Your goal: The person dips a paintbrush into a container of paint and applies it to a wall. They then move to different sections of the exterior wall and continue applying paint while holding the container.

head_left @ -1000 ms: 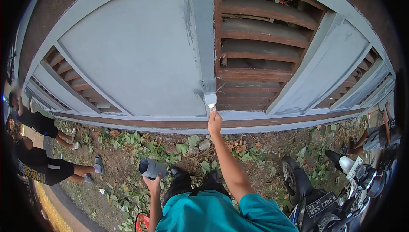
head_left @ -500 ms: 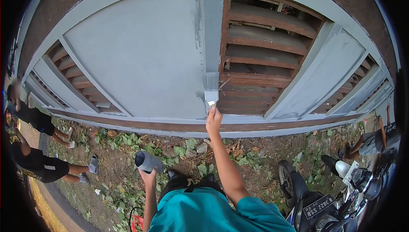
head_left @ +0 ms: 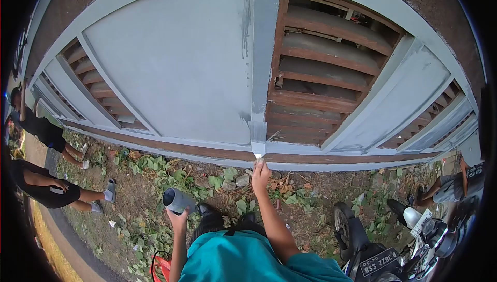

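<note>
My right hand [head_left: 261,174] is closed around the handle of a flat brush [head_left: 258,138]. The bristles touch the lower end of a grey vertical post [head_left: 262,64] between a pale panel [head_left: 171,64] and a brown louvred opening [head_left: 326,69]. Darker grey streaks mark the panel's right edge. Low on the left, my left hand [head_left: 178,219] is wrapped round a grey cup [head_left: 177,201], whose dark mouth is tilted up and to the left.
Two people [head_left: 46,183] [head_left: 44,129] stand at the left, and another person [head_left: 450,183] is at the right. Motorcycles [head_left: 378,256] are parked at the lower right. Leaves and stones cover the ground [head_left: 140,199] below the wall.
My right hand and the brush have moved down the post to its lower end. My left hand still holds the cup. The nearer person at the left has lowered an arm.
</note>
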Demonstrator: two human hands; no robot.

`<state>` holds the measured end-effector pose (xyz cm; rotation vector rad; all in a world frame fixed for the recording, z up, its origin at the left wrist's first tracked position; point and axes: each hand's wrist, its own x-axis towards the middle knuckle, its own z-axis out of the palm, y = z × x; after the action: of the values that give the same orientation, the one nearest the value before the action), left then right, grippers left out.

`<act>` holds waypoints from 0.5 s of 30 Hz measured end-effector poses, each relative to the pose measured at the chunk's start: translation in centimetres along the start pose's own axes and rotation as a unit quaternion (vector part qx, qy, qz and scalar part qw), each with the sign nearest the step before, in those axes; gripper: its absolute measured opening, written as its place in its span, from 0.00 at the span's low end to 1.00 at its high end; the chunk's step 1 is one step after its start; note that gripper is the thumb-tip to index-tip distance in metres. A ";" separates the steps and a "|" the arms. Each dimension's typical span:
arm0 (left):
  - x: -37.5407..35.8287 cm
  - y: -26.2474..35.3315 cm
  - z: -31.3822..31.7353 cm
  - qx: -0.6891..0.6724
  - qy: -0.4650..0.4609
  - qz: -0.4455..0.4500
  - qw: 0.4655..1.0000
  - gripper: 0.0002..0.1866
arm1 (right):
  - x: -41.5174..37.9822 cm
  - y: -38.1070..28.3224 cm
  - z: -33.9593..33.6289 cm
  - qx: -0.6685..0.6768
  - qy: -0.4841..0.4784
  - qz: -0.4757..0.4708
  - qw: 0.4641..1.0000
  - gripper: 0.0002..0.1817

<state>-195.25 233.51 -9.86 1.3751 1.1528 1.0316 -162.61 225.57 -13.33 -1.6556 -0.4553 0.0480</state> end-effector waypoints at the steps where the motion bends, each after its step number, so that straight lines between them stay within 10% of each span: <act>1: 0.0 -0.3 0.2 0.000 -0.001 0.000 1.000 0.41 | 1.3 -1.0 0.4 0.041 -0.010 -0.066 0.997 0.24; 6: -0.3 -0.6 0.9 0.023 -0.027 -0.018 0.999 0.40 | 7.8 -6.6 1.8 0.086 -0.047 -0.080 0.992 0.25; 15: 0.5 -1.3 -0.4 0.024 -0.011 -0.004 1.000 0.42 | 2.2 5.6 0.5 0.012 -0.061 -0.005 0.998 0.25</act>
<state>-195.69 234.07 -11.16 1.4149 1.1734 0.9865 -159.26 226.40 -18.25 -1.6317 -0.5538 0.1481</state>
